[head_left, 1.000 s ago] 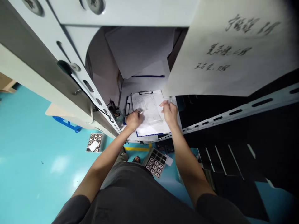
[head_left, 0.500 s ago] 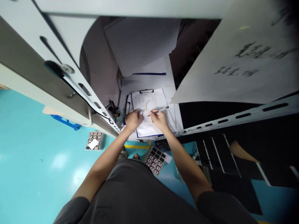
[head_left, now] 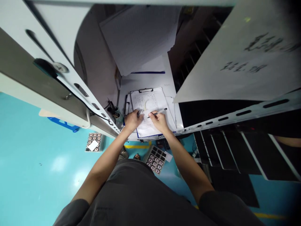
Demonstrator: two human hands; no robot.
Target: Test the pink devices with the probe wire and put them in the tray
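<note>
My right hand (head_left: 159, 121) grips a pen (head_left: 162, 110), its tip low over the written sheet (head_left: 150, 102) on a clipboard (head_left: 145, 90). My left hand (head_left: 132, 121) rests on the left side of the sheet, fingers bent together around a small dark item that I cannot make out. A blue edge of the clipboard shows below the paper. Another clipboard (head_left: 127, 105) lies partly under it on the left.
A pen holder (head_left: 118, 117) stands left of the clipboards. A slotted metal post (head_left: 81, 89) and a hanging handwritten sheet (head_left: 242, 62) frame the white shelf (head_left: 141, 82). Trays of parts (head_left: 155, 160) sit on the floor. Part of a person's arm (head_left: 288, 141) shows at right.
The view has shifted slightly, and more of the dark racks at the right shows. Both hands remain at nearly the same places on the sheet. The skin-coloured shape at the right has moved outward.
</note>
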